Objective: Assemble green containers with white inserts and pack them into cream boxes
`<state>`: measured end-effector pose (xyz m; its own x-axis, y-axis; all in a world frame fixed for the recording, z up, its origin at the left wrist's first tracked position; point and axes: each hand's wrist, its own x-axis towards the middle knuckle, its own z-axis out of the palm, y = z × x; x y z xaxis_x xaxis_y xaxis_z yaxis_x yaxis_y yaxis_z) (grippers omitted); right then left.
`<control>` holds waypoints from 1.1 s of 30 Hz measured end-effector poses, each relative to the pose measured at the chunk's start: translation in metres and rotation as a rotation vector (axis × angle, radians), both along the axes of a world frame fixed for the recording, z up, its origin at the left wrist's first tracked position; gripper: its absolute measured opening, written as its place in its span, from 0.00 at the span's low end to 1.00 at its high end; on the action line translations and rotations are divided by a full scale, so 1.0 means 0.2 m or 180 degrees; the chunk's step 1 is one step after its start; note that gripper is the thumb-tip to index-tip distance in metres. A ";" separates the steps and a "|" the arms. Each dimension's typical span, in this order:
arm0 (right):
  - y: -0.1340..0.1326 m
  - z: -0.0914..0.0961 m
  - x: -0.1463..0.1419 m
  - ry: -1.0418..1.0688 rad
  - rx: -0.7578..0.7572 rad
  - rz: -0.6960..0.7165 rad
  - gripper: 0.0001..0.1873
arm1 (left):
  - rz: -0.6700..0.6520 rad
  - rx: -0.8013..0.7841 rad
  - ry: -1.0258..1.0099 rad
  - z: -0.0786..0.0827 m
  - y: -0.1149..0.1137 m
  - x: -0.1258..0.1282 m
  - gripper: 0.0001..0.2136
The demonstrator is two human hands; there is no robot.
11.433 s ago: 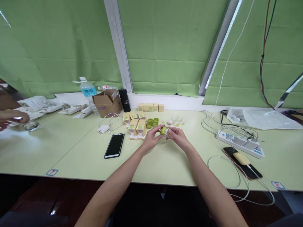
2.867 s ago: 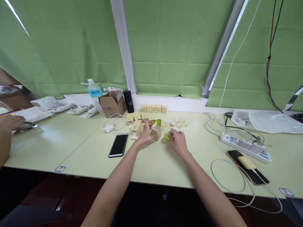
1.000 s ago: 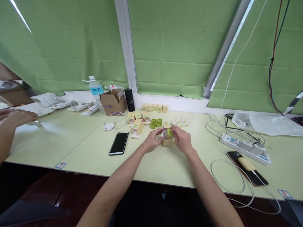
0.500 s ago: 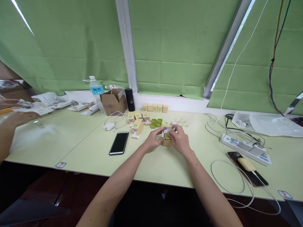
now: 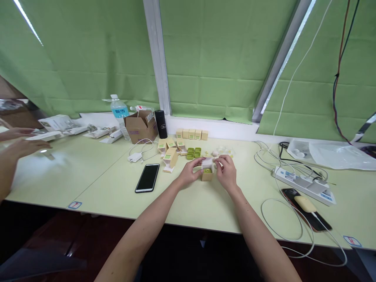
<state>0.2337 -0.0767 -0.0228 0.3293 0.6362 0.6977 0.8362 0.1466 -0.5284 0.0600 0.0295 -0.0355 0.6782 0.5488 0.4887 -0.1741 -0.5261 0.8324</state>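
Note:
A small kraft cardboard box [image 5: 207, 178] stands on the table in front of me with its white-lined lid raised. Inside it sits a green piece [image 5: 207, 170]. My left hand [image 5: 189, 173] grips the box from its left side, fingers at the lid. On the other side, my right hand [image 5: 226, 170] is closed with thumb and forefinger pinched at the box's right flap. Just beyond are several green square containers [image 5: 194, 152], some tiny yellow pieces [image 5: 205, 154] and clear plastic pieces [image 5: 226, 151]. Several open small boxes [image 5: 170, 156] lie to the left.
A row of closed small boxes [image 5: 192, 134] lines the back. Left are a phone [image 5: 147, 178], a white charger [image 5: 135, 157], a carton [image 5: 141, 127], a black flask [image 5: 160, 123] and another person's hands [image 5: 25, 149]. Right are a power strip [image 5: 305, 185], cables and a second phone [image 5: 317, 221].
My right hand has drawn back from the green piece to the box's right edge, so the inside shows more. At the left, the other person's hands have shifted with a white box.

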 end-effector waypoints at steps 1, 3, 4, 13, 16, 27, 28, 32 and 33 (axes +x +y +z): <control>0.00 0.00 0.01 0.0174 0.0007 -0.0034 0.12 | -0.0036 -0.0063 -0.0018 0.00 0.00 0.00 0.23; 0.00 0.00 0.02 0.0494 -0.0102 -0.0092 0.10 | -0.0060 -0.0206 -0.0056 -0.01 0.01 0.01 0.20; 0.01 -0.01 0.02 0.0640 -0.0188 -0.0104 0.09 | -0.0028 -0.0277 -0.0076 -0.01 0.01 0.01 0.18; 0.06 -0.05 0.01 0.1588 -0.0439 0.0461 0.15 | 0.0269 -0.0616 -0.0126 -0.02 -0.03 0.07 0.22; 0.07 -0.06 -0.01 0.1633 -0.0427 0.0564 0.17 | 0.0340 -0.0504 -0.0035 -0.03 -0.04 0.09 0.21; 0.04 -0.02 -0.03 0.1764 -0.0463 0.1200 0.14 | 0.0459 -0.0185 -0.0017 -0.01 -0.06 0.10 0.07; 0.03 -0.02 -0.02 0.1766 -0.0468 0.1270 0.14 | 0.0439 -0.0175 -0.0023 -0.01 -0.06 0.09 0.07; 0.02 0.00 0.00 0.1888 -0.0426 0.1436 0.14 | 0.0375 -0.0049 -0.0164 0.02 -0.04 0.05 0.07; 0.02 0.00 0.00 0.1939 -0.0394 0.1435 0.14 | 0.0371 0.0015 -0.0207 0.03 -0.03 0.04 0.07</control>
<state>0.2339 -0.0737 -0.0222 0.3231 0.8617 0.3912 0.2656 0.3142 -0.9114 0.0672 0.0226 -0.0304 0.5769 0.6196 0.5322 -0.1651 -0.5497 0.8189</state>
